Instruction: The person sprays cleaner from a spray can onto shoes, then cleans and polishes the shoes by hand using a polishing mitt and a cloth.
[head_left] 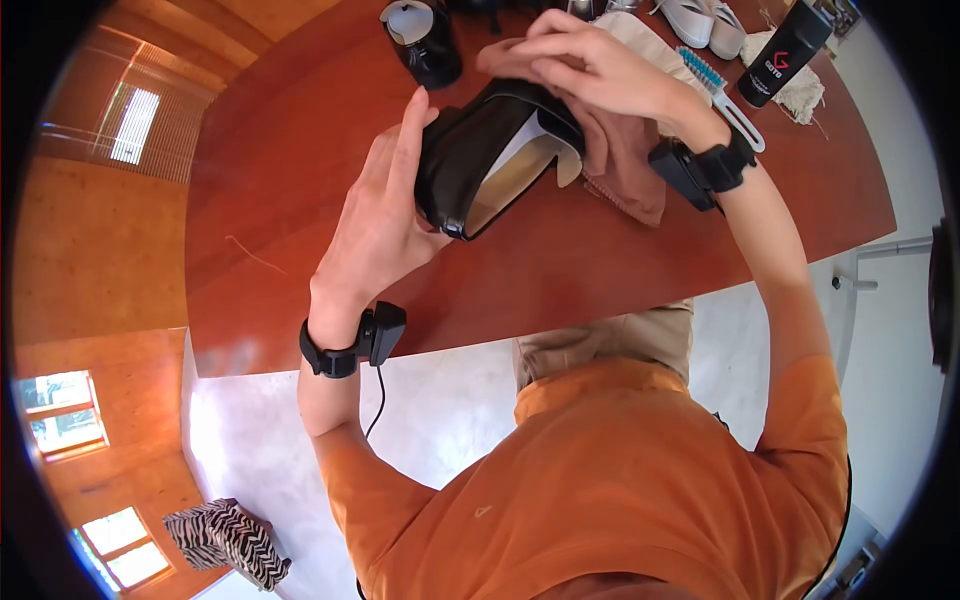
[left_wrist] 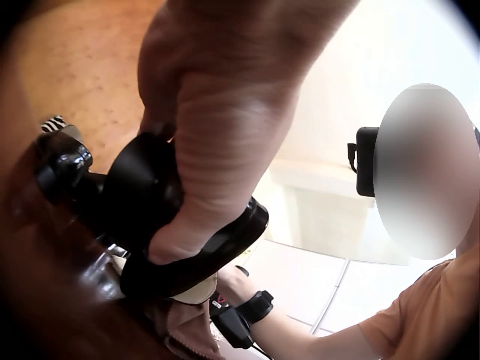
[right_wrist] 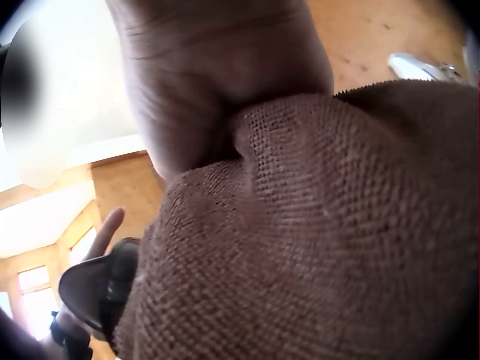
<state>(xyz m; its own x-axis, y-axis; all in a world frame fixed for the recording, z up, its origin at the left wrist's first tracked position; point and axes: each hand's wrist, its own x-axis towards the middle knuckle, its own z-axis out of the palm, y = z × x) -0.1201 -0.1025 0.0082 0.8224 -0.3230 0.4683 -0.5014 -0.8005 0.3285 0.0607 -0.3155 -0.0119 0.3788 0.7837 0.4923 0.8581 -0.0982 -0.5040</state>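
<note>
In the head view a black leather shoe [head_left: 462, 150], with a beige inside, is held tilted over the red-brown table [head_left: 300, 230]. My left hand [head_left: 375, 200] grips it from the left side, one finger pointing up; in the left wrist view the thumb [left_wrist: 180, 238] lies in the shoe's opening. My right hand [head_left: 600, 75] holds a brown cloth [head_left: 625, 165] at the shoe's far right side. Coarsely woven, the cloth [right_wrist: 315, 225] fills much of the right wrist view and hides the right fingertips there.
Beyond the shoe stands a glossy black object [head_left: 432, 60] with a pale grey inside. Toward the back right are a blue-bristled brush [head_left: 705, 75], a black spray can [head_left: 785, 55], white shoes [head_left: 700, 22] and a whitish cloth [head_left: 800, 98]. The table's near edge curves before the person.
</note>
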